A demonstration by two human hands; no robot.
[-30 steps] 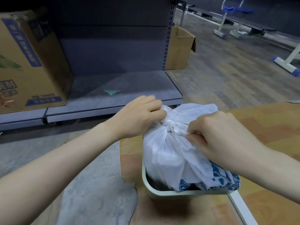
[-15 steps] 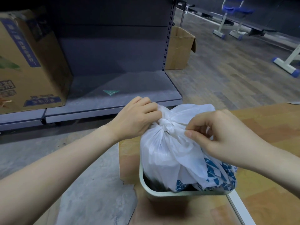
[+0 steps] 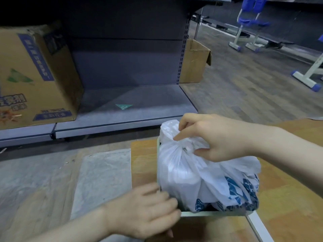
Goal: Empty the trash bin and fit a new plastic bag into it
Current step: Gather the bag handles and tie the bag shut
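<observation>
A full white plastic bag (image 3: 188, 173) with blue print, knotted at the top, sits in a pale green trash bin (image 3: 215, 214) on a wooden board. My right hand (image 3: 215, 138) grips the bag at its knot from above. My left hand (image 3: 148, 212) is low at the bin's near left corner, fingers curled against the rim; it is blurred, so whether it grips the rim is unclear. Most of the bin is hidden by the bag and my hands.
A grey metal shelf unit (image 3: 125, 109) stands ahead, with a large printed cardboard box (image 3: 35, 81) on its left base. An open carton (image 3: 194, 62) stands behind the shelf's end. Blue-and-white chair frames (image 3: 248, 25) stand far right. A clear plastic sheet (image 3: 103, 175) lies on the floor.
My left hand let go of the knot and dropped to the bin's near left corner. My right hand shifted onto the knot. The view moved back and up.
</observation>
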